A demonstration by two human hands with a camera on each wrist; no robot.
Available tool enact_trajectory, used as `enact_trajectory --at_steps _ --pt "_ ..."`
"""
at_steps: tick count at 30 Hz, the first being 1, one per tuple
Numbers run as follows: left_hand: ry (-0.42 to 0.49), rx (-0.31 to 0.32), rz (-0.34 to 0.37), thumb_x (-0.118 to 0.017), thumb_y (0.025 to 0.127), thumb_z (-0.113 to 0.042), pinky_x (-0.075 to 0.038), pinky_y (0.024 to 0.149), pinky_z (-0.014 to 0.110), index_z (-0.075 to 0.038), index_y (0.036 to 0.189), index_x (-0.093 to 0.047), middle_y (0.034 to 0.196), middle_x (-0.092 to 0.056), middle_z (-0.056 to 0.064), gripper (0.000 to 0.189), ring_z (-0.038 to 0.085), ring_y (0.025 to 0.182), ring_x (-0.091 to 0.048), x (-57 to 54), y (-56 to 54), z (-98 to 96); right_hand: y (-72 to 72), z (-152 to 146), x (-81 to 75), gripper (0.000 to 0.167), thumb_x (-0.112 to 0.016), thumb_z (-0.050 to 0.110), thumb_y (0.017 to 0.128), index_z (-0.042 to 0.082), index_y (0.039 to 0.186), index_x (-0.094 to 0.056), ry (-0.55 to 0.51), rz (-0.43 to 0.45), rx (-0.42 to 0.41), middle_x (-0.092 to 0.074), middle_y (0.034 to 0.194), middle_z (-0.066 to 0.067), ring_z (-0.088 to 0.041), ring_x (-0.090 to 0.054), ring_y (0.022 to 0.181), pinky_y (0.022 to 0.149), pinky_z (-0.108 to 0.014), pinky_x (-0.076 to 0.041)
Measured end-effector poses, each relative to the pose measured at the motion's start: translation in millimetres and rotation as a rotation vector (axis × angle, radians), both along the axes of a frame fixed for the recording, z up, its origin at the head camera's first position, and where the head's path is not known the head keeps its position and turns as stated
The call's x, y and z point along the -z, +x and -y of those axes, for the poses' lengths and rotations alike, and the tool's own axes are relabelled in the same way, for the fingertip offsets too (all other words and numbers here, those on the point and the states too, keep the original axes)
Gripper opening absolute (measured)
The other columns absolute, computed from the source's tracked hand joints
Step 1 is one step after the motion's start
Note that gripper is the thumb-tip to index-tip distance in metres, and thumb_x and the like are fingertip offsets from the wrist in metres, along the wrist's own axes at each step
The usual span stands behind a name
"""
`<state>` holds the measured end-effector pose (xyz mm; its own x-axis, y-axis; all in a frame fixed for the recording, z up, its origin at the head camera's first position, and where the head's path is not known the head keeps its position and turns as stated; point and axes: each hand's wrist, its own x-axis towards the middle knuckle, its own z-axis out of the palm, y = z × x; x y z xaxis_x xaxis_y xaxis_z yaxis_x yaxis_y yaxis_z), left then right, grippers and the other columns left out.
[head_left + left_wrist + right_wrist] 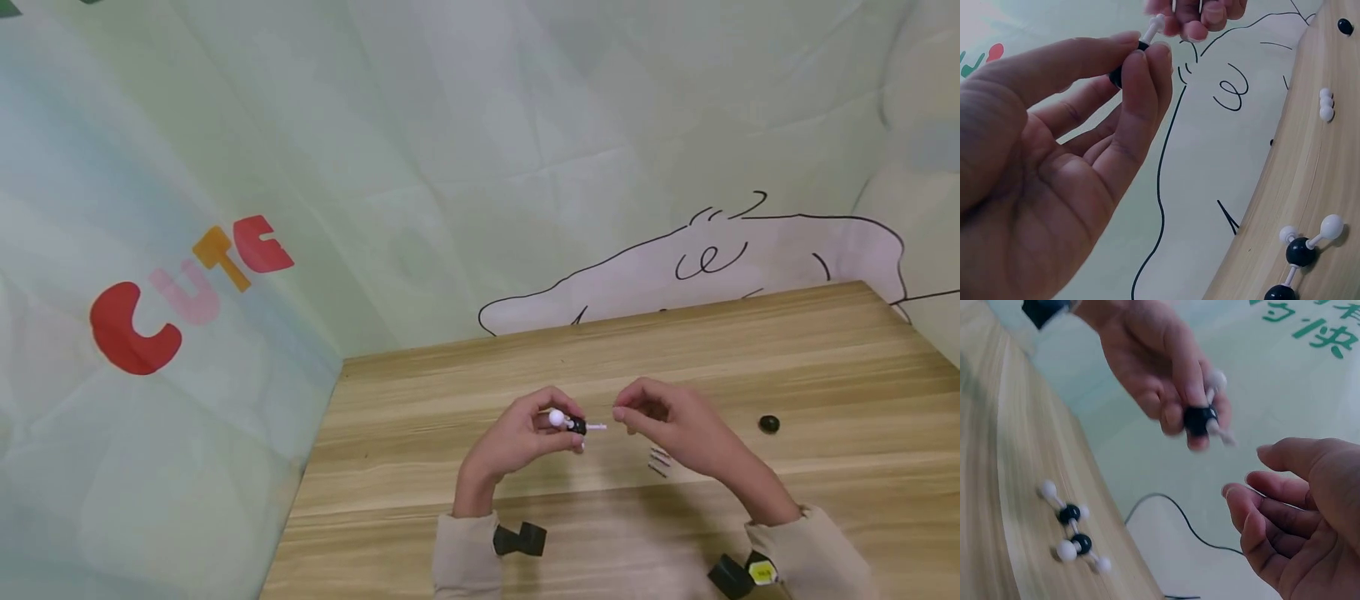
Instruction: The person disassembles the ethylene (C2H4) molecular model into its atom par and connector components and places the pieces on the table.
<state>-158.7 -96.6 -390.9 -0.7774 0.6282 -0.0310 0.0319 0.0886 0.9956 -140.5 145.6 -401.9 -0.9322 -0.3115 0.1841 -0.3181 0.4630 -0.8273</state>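
Nearest on my remote feed, a beige sleeve (467, 550) leads to the left hand (513, 437), pinching a black ball (576, 426), presumably so its bare white peg (597, 427) points right, unobstructed. A joined model (1071, 517) lies on the table (390, 458), likely set aside. White pieces (658, 462) sit within reach, near the right hand (678, 421), loosely bent and seemingly holding nothing; further right I see a black piece (768, 424)
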Motion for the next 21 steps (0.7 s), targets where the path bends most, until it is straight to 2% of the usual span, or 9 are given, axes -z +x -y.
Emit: enact_trajectory --at_steps 4,9,17,21 --pt "-0.005 0.012 -0.016 -0.064 0.086 0.006 -0.056 0.082 0.041 0.003 0.108 -0.055 0.097 -0.059 0.009 0.024 0.015 0.084 -0.066 0.3 0.2 -1.7 6.5 10.1 -0.5 0.015 -0.065 0.028 0.092 0.013 0.097 -0.063 -0.09 0.061 -0.059 -0.065 0.079 0.004 -0.011 -0.064 0.07 0.064 -0.026 -0.052" --pt "-0.017 0.015 -0.021 -0.065 0.086 0.004 -0.056 0.08 0.035 0.002 0.107 -0.056 0.1 -0.06 0.01 0.023 0.014 0.085 -0.066 1.8 0.1 -2.7 10.8 15.9 0.4 0.014 -0.066 0.022 0.091 0.01 0.097 -0.063 -0.159 0.073 -0.09 -0.066 0.08 0.0 -0.011 -0.063 0.071 0.064 -0.026 -0.053" --pt "-0.009 0.03 -0.028 -0.065 0.086 0.005 -0.056 0.079 0.034 0.002 0.105 -0.056 0.1 -0.06 0.01 0.021 0.015 0.087 -0.066 3.7 -0.7 -3.3 12.3 19.9 3.1 0.007 -0.066 0.02 0.091 0.014 0.093 -0.063 -0.151 0.05 -0.103 -0.066 0.081 0.001 -0.008 -0.062 0.072 0.062 -0.025 -0.052" --pt "-0.003 0.053 -0.046 -0.065 0.086 0.005 -0.057 0.075 0.031 0.004 0.102 -0.055 0.095 -0.061 0.009 0.019 0.012 0.081 -0.066 5.0 -0.8 -3.4 12.7 19.8 4.5 0.007 -0.067 0.015 0.09 0.019 0.089 -0.061 -0.136 0.021 -0.092 -0.065 0.084 0.002 -0.008 -0.061 0.072 0.061 -0.025 -0.051"
